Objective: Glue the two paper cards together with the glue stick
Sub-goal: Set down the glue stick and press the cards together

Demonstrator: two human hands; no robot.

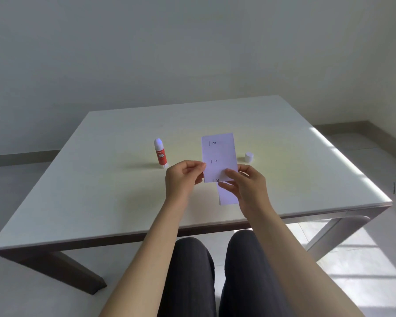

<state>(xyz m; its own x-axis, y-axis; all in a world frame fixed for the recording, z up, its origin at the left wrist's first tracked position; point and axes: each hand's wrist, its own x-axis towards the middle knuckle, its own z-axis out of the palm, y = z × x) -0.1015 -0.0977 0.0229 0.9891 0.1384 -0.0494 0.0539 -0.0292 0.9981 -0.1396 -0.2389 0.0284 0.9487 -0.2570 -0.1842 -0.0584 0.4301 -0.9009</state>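
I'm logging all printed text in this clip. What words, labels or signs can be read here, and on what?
"GLUE STICK": white letters on the red label of the glue stick; a smaller line above them is too blurred to read.
"X": a small cross mark printed on the upper card, held by both hands.
Two small icons and tiny lines of print on that card: too small to read.
Cap: no text.

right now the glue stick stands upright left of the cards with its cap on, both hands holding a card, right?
Not quite: the head view shows the glue stick uncapped; its cap stands apart, right of the cards. It is upright, left of them, and both hands hold a card.
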